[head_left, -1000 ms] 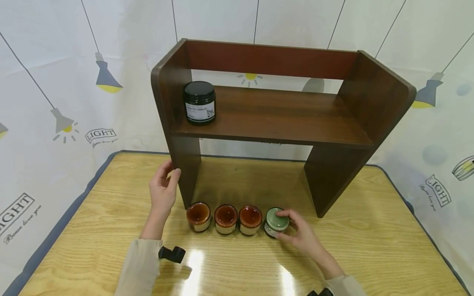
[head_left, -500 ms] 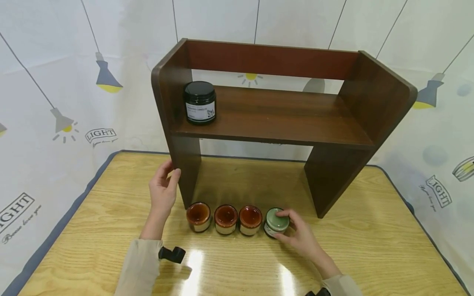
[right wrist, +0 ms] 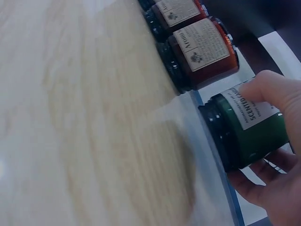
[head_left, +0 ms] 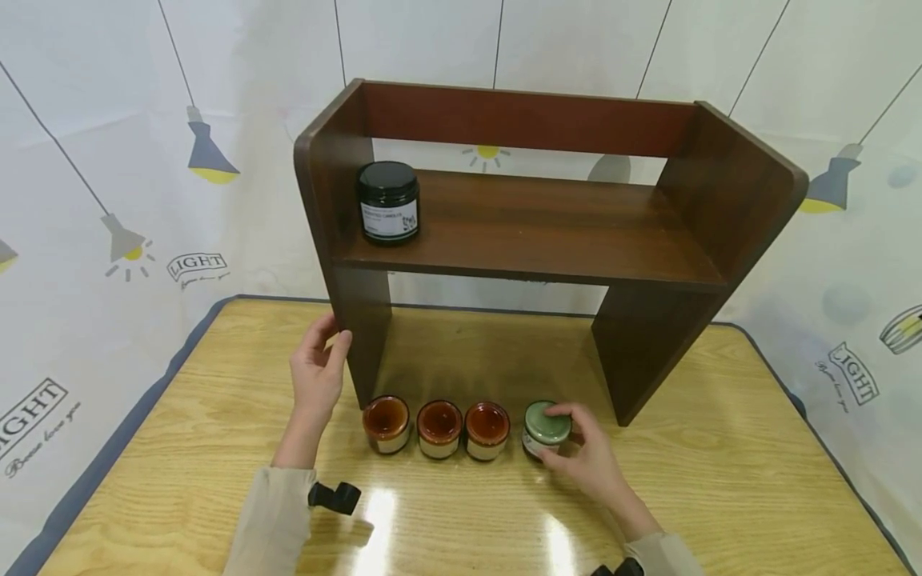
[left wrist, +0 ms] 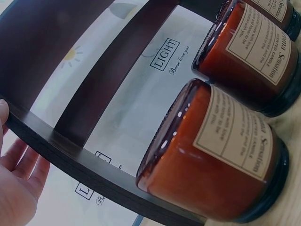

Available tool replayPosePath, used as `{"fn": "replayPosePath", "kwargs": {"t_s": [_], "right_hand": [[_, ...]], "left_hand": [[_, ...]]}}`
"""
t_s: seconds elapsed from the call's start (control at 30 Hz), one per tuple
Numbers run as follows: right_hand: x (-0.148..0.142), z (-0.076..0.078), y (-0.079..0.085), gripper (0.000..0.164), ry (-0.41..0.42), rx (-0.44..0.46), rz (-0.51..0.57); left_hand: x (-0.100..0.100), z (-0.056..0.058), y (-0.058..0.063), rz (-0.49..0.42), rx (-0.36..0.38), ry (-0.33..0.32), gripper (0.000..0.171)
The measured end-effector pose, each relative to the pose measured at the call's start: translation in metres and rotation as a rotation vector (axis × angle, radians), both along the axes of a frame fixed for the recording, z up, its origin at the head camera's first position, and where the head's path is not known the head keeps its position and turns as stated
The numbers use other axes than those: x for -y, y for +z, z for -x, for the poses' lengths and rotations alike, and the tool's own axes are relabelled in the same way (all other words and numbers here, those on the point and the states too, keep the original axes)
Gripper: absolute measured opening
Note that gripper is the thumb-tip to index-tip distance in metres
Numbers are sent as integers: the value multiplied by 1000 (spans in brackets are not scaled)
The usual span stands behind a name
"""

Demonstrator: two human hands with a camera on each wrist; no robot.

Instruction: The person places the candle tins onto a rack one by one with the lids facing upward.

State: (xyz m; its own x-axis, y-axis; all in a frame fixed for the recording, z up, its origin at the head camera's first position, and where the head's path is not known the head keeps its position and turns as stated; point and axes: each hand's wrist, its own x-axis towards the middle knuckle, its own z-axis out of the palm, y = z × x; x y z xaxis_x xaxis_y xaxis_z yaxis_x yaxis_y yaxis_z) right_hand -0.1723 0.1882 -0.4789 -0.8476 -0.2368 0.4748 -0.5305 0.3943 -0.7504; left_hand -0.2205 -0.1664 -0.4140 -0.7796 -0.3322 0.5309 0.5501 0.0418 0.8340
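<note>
My right hand [head_left: 592, 464] grips a green scented candle jar [head_left: 547, 428] between thumb and fingers, at the right end of a row of jars. In the right wrist view the thumb lies on the white label of this candle jar [right wrist: 249, 122], and a shadow falls on the table beside it. At the left, my left hand [head_left: 317, 372] holds the front edge of the dark wooden shelf's [head_left: 360, 320] left side panel. The left wrist view shows the thumb [left wrist: 3, 112] at the panel's edge, with the fingers behind it.
Three amber candle jars stand in a row, left [head_left: 386, 426], middle [head_left: 439, 430] and right [head_left: 487, 432], along the shelf's front. A large black-lidded candle jar [head_left: 389, 202] stands at the upper board's left end. The shelf stands on a wooden table [head_left: 720, 480] before a printed backdrop.
My right hand has moved the green candle jar slightly to the right, away from the amber jars. The left hand has stayed on the shelf panel.
</note>
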Motion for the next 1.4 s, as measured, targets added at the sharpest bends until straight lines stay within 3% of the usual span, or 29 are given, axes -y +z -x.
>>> {"fn": "replayPosePath", "kwargs": {"t_s": [0.2, 0.57, 0.7, 0.9, 1.0, 1.2, 1.4], "right_hand": [[-6, 0, 6, 56, 24, -23, 104], [-2, -8, 37, 55, 116, -66, 257], [1, -11, 49, 54, 123, -97, 275], [2, -11, 64, 51, 159, -61, 296], [2, -12, 69, 50, 181, -48, 328], [7, -9, 76, 53, 241, -127, 414], [11, -9, 84, 56, 292, -134, 529]], "left_hand": [[0, -1, -1, -3, 5, 4, 28], [0, -1, -1, -2, 7, 9, 29], [0, -1, -1, 3, 9, 7, 29], [0, 0, 2, 4, 14, 5, 28], [0, 0, 3, 5, 22, 7, 28], [-1, 0, 3, 12, 26, 10, 28], [0, 0, 1, 14, 3, 6, 28]]}}
